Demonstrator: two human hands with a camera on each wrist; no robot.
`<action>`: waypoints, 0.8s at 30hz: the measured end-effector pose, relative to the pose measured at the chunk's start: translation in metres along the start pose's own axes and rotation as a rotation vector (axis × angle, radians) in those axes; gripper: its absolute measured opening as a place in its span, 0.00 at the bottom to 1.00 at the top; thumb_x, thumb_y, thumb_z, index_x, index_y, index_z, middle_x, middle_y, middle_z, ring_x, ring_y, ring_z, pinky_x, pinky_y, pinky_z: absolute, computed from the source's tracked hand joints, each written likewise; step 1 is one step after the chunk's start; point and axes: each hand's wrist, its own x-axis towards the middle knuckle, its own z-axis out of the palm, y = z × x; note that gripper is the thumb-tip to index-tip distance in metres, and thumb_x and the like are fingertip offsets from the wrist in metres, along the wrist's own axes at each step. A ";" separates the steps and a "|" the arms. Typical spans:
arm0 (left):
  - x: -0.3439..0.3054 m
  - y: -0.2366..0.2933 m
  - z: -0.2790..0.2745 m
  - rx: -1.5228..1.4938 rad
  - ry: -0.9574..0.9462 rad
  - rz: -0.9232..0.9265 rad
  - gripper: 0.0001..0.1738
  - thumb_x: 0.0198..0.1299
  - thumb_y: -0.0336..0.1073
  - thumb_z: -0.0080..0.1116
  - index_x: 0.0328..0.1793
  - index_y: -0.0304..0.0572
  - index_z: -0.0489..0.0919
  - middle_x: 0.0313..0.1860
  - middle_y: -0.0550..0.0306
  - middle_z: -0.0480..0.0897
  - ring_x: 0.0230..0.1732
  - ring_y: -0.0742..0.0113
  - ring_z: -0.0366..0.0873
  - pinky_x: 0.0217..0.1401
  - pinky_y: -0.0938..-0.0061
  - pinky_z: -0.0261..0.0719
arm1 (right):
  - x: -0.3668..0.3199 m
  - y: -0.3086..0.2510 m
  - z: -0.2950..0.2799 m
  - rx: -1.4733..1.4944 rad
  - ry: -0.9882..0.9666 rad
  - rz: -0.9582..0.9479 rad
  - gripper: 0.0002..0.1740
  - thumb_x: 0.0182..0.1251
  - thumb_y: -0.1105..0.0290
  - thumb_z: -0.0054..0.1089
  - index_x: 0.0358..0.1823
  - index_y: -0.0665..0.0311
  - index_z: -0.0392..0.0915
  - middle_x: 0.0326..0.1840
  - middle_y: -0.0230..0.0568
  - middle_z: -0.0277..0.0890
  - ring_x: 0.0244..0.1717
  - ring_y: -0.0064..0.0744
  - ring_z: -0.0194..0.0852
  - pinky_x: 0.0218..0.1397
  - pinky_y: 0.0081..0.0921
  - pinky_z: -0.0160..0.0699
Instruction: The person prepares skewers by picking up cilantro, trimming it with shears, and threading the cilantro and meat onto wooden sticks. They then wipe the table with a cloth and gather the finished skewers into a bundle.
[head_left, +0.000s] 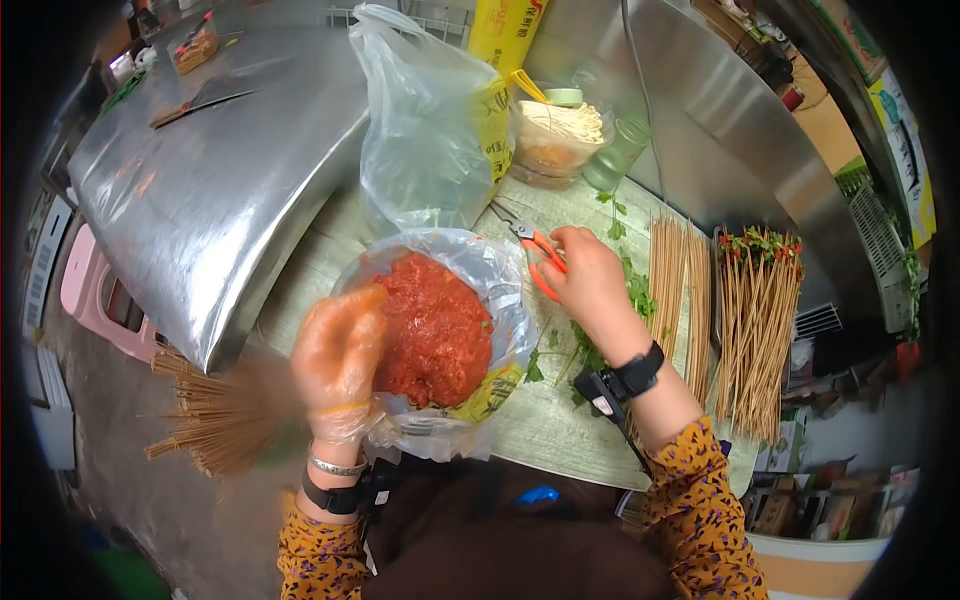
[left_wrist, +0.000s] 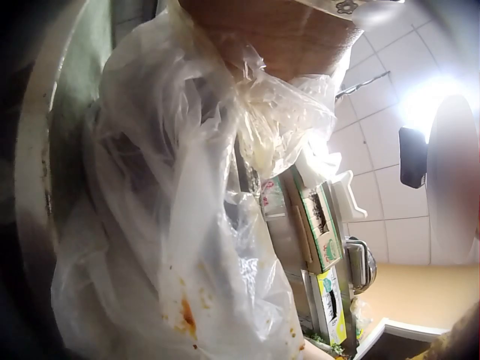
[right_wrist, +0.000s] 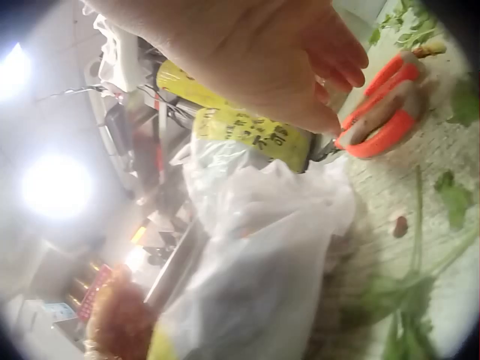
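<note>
On the green worktop point(head_left: 555, 425): one plastic-lined bowl point(head_left: 515, 300), holding a mound of red minced meat point(head_left: 435, 330). Behind it, one translucent plastic bag point(head_left: 420, 150), upright. To the right, loaded skewers point(head_left: 755, 350), rows of bare bamboo sticks point(head_left: 668, 280) beside them. One left hand point(head_left: 345, 350), in a smeared clear glove, at the bowl's left side, next to the meat; fingers bent, whether pinching anything cannot be told. One right hand point(head_left: 592, 285), bare, fingers loosely bent and slightly parted, over the orange-handled scissors point(head_left: 540, 258); contact unclear. Scissors just right of the bowl; leafy herb sprigs point(head_left: 638, 288) nearby.
</note>
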 end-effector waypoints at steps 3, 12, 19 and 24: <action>0.000 0.000 -0.001 -0.001 -0.001 0.014 0.11 0.62 0.25 0.56 0.49 0.30 0.80 0.38 0.62 0.76 0.29 0.80 0.70 0.29 0.85 0.67 | 0.008 0.013 0.014 -0.112 -0.163 0.084 0.22 0.51 0.63 0.68 0.47 0.64 0.76 0.38 0.51 0.80 0.39 0.52 0.80 0.43 0.42 0.78; -0.003 -0.003 0.000 -0.154 0.063 -0.043 0.11 0.62 0.24 0.56 0.50 0.30 0.80 0.38 0.61 0.79 0.28 0.80 0.70 0.29 0.86 0.67 | -0.006 0.032 -0.042 1.260 -0.387 0.605 0.28 0.64 0.65 0.60 0.64 0.69 0.67 0.46 0.48 0.79 0.39 0.35 0.83 0.37 0.25 0.80; -0.005 0.001 -0.002 -0.237 0.043 -0.134 0.12 0.60 0.22 0.57 0.51 0.32 0.78 0.48 0.53 0.81 0.47 0.70 0.77 0.50 0.78 0.75 | -0.116 -0.041 -0.133 1.651 -0.554 0.570 0.31 0.61 0.63 0.66 0.62 0.72 0.68 0.30 0.33 0.70 0.22 0.18 0.62 0.24 0.13 0.57; -0.005 -0.003 -0.001 -0.178 0.060 -0.078 0.12 0.61 0.23 0.57 0.51 0.31 0.79 0.46 0.55 0.81 0.39 0.74 0.74 0.42 0.81 0.73 | -0.139 -0.057 -0.127 1.515 -0.950 0.726 0.25 0.65 0.66 0.63 0.60 0.70 0.71 0.26 0.28 0.69 0.21 0.14 0.61 0.23 0.13 0.58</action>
